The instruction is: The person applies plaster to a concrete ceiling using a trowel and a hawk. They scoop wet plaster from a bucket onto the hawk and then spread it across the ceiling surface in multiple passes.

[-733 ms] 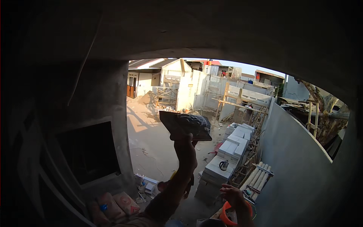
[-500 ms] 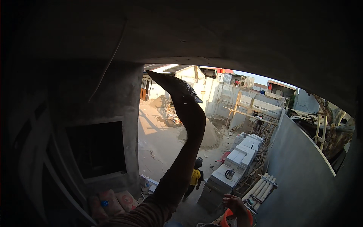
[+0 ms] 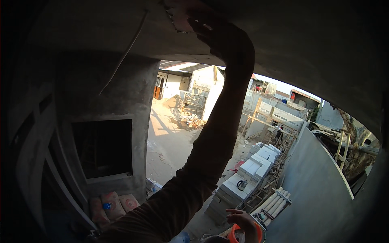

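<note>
My left arm reaches up to the grey ceiling (image 3: 283, 44), and my left hand (image 3: 214, 34) is closed, dark against it. It grips what looks like a trowel (image 3: 182, 14), its blade pressed to the ceiling with a ragged line of wet mortar along the edge. Shadow hides the handle and most of the blade. Low in the picture, my right hand (image 3: 245, 222) is held loosely bent with fingers apart, nothing visible in it. An orange bucket (image 3: 233, 235) is just below and behind that hand.
A cable (image 3: 125, 54) hangs from the ceiling left of my raised hand. Filled sacks (image 3: 113, 204) lie beneath the window opening (image 3: 103, 148). Below stand stacked pale blocks (image 3: 239, 184) with a metal kettle (image 3: 242, 185) on top. A grey wall (image 3: 318, 162) runs along the right.
My left hand has risen rightward with the trowel, from in front of the opening to the ceiling. My right hand has shifted slightly left. The person in yellow below is no longer visible.
</note>
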Action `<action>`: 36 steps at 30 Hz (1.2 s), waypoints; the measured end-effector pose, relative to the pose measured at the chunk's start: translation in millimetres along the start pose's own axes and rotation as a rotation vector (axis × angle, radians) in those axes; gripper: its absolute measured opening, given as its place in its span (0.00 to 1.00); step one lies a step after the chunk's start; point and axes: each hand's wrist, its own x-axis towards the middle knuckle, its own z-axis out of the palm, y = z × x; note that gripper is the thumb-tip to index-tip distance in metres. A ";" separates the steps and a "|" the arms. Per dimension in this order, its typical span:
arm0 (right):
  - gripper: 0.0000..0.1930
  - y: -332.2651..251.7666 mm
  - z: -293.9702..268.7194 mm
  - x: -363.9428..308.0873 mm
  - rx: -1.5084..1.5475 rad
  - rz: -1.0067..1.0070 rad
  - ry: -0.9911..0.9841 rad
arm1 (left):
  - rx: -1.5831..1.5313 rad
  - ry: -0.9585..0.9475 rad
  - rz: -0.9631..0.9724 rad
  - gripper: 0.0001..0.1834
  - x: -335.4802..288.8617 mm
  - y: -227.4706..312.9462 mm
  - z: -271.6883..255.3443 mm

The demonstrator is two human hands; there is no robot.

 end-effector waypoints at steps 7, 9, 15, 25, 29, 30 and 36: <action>0.28 -37.5 66.7 -57.9 -0.416 -0.427 0.043 | -0.529 -0.554 -0.216 0.46 -124.7 85.9 -37.3; 0.28 -43.4 80.8 -70.5 -0.483 -0.505 0.050 | -0.628 -0.629 -0.318 0.46 -146.2 70.9 -62.6; 0.29 -47.5 91.3 -75.1 -0.546 -0.651 0.057 | -0.516 -0.368 -0.289 0.36 -104.2 -52.3 -76.9; 0.25 -43.3 86.9 -75.5 -0.572 -0.483 0.088 | -0.892 -0.310 -0.192 0.27 11.5 -85.8 -57.0; 0.25 -27.4 64.2 -47.6 -0.459 -0.249 0.071 | -0.838 -0.250 -0.133 0.35 16.9 -59.3 -77.8; 0.26 -21.6 54.5 -34.5 -0.401 -0.169 0.050 | -0.819 -0.318 -0.176 0.38 16.7 -56.2 -84.7; 0.28 24.9 -5.7 18.8 -0.228 0.185 0.021 | -0.600 -0.302 0.021 0.40 12.0 -36.5 -96.9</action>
